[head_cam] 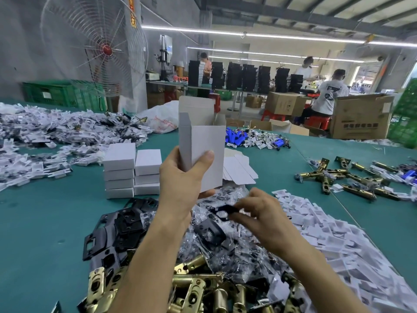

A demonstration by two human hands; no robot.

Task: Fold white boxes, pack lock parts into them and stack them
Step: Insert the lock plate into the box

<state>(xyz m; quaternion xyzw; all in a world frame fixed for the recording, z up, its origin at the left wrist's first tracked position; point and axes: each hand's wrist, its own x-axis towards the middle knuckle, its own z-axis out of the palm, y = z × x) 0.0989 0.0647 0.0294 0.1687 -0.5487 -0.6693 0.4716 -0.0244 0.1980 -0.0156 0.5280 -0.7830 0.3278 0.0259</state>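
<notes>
Two hands busy: left hand [180,177] gripped upright open white cardboard box [206,141]; right hand [261,213] fingertips pinched small black bagged lock part [225,210] below it.

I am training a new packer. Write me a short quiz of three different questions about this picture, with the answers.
1. True or false: the top flaps of the white box in the left hand are closed.
2. What is the right hand picking up? A) a brass latch B) a small black part in a clear bag C) a blue battery
3. How many closed boxes are in the taller stack on the table?

Key: 1 false; 2 B; 3 four.
</notes>
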